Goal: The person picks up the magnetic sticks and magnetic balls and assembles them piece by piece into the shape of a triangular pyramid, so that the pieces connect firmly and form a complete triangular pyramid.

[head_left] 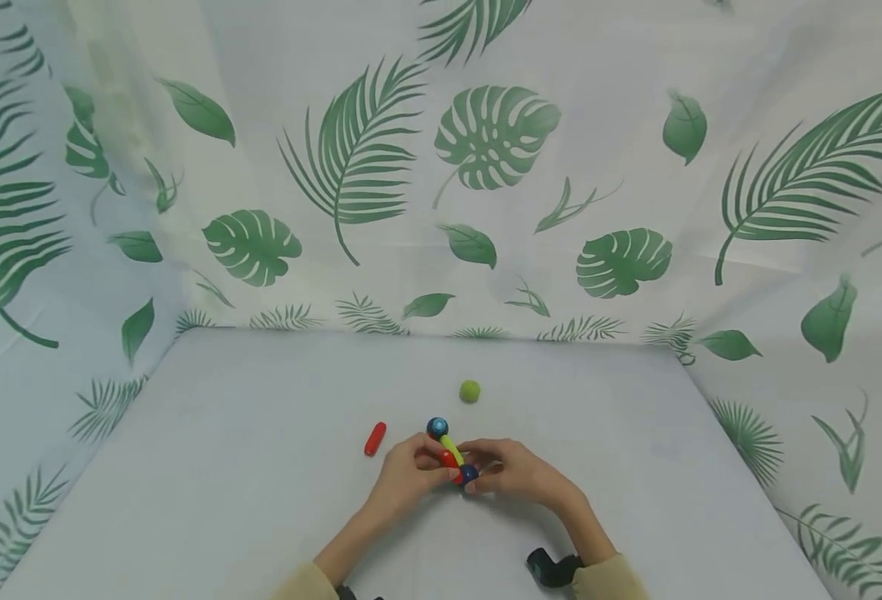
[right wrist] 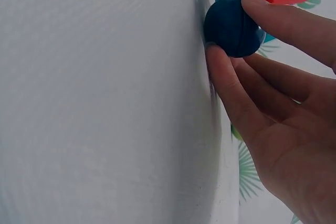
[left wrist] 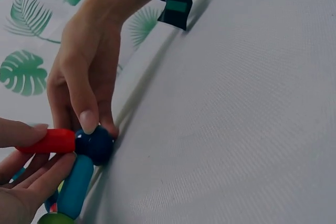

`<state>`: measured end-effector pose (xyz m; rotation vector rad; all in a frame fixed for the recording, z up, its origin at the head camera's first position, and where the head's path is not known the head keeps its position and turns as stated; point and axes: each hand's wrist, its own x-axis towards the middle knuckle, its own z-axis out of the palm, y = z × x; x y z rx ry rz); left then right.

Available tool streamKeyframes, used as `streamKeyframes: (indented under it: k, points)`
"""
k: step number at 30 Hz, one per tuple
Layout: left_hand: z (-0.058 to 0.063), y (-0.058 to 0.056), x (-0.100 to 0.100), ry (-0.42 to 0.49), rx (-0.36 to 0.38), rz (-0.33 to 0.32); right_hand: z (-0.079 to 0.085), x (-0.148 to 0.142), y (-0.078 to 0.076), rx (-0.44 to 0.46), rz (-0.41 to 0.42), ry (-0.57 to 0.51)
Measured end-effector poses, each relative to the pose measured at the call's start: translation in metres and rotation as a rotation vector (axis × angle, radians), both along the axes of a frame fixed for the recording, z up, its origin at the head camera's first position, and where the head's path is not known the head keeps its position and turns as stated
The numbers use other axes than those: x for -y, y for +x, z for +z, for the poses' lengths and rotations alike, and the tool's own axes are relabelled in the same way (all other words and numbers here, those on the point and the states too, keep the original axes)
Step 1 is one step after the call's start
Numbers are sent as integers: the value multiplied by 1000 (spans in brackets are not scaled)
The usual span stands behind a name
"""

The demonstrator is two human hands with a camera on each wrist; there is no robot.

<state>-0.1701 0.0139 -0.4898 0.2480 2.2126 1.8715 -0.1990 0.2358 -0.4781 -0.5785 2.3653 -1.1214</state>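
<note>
In the head view my left hand [head_left: 402, 477] pinches a red toy rod [head_left: 448, 458] between thumb and fingers. My right hand [head_left: 523, 475] grips a dark blue ball [head_left: 469, 473] that meets the red rod's end. The right wrist view shows this blue ball [right wrist: 231, 27] between thumb and fingertips, close above the table. In the left wrist view a teal rod [left wrist: 75, 187] runs from the blue ball toward a green ball [left wrist: 55, 219], partly cut off. A yellow-green rod [head_left: 453, 448] reaches to another blue ball [head_left: 437, 427] farther back. The hands partly hide the joined pieces.
A loose red rod [head_left: 375, 439] lies left of the hands on the white table [head_left: 223, 467]. Behind them sits a yellow-green ball [head_left: 470, 391]. A black wrist device [head_left: 549, 570] is at the right sleeve. A leaf-patterned curtain [head_left: 381, 275] surrounds the table.
</note>
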Motion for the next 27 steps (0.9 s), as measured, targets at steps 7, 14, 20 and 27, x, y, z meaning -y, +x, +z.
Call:
streamKeyframes:
  k: [7,14,20,27]
  points:
    - [-5,-4,-7,45,-20,21,-1,-2,-2,-22,-10,14]
    - [-7,-3,-9,26,-48,36,-2,-3,-1,-22,27,-7]
    - [-4,-1,-15,52,-73,23,0,-7,-1,-36,14,-8]
    - [-5,0,-11,79,-73,50,-5,-2,-2,-29,25,-7]
